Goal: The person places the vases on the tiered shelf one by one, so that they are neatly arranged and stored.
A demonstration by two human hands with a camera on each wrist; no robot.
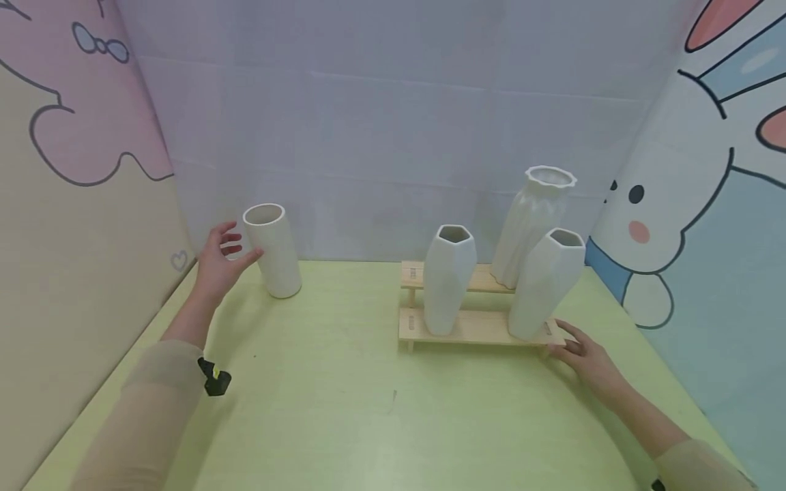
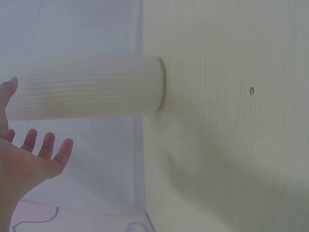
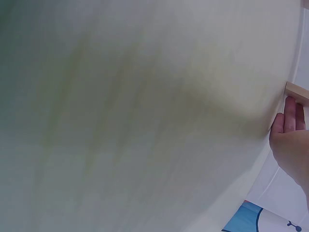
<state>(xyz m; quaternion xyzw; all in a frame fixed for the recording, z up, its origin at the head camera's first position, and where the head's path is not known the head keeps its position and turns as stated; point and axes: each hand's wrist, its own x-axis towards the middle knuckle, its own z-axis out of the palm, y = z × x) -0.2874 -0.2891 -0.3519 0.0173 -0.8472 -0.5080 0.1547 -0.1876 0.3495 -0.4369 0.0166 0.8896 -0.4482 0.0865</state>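
Note:
A white cylindrical vase [image 1: 279, 256] stands upright at the left of the table. My left hand [image 1: 222, 262] is beside it, fingers spread, with the thumb tip at the vase's side in the head view. The left wrist view shows the vase's ribbed wall [image 2: 96, 87] and the hand [image 2: 26, 162] with its fingers apart from it. At the right, my right hand [image 1: 586, 361] grips the right end of a two-tier wooden stand [image 1: 482, 326]. Its fingertips meet the wood [image 3: 296, 93] in the right wrist view; the thumb is hidden there.
Two white faceted vases, one on the left [image 1: 450, 279] and one leaning on the right [image 1: 546, 283], are on the stand's lower tier. A taller frilled-rim vase [image 1: 533, 221] is on the upper tier. A pale curtain [image 1: 381, 136] hangs behind the light green table [image 1: 344, 395].

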